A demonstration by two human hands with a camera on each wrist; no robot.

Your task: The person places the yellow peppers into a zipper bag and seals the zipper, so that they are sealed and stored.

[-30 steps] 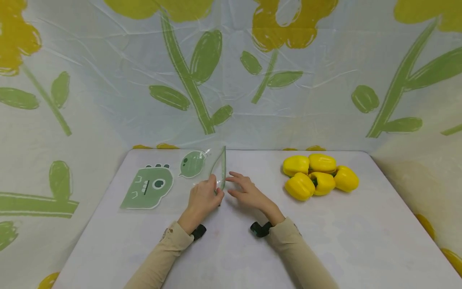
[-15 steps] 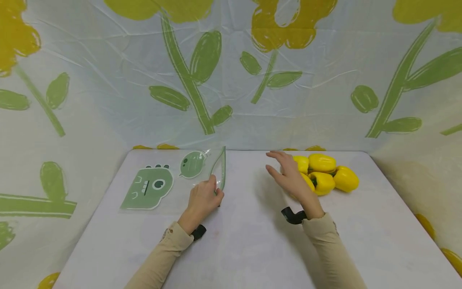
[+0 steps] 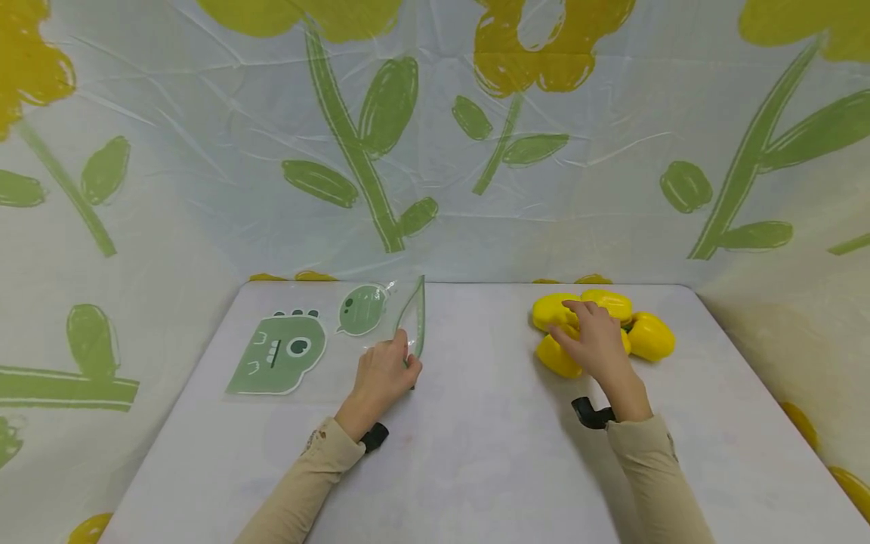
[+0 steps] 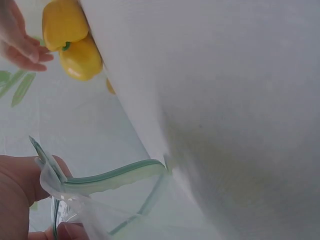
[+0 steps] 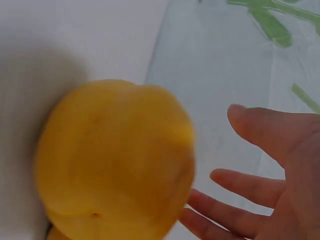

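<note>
A clear zip bag (image 3: 282, 355) with a green monster print lies on the left of the table, its mouth toward the middle. My left hand (image 3: 382, 374) pinches the near part of the bag's rim. In the left wrist view, the green-edged mouth (image 4: 115, 175) gapes apart. Over a cluster of yellow bell peppers on the right hovers my right hand (image 3: 598, 344), fingers spread and holding nothing. It partly hides several of them; the front-left bell pepper (image 3: 557, 359) shows beside the thumb. A large bell pepper (image 5: 115, 160) fills the right wrist view, next to the fingers.
The white tabletop (image 3: 469, 461) extends between the bag and the peppers. A flower-print cloth (image 3: 584, 196) rises behind the table and along both sides. The rightmost bell pepper (image 3: 652, 338) sits beyond my right hand.
My right hand has left the bag's mouth and moved right to above the peppers. The left hand keeps its pinch on the bag, which has stayed in place.
</note>
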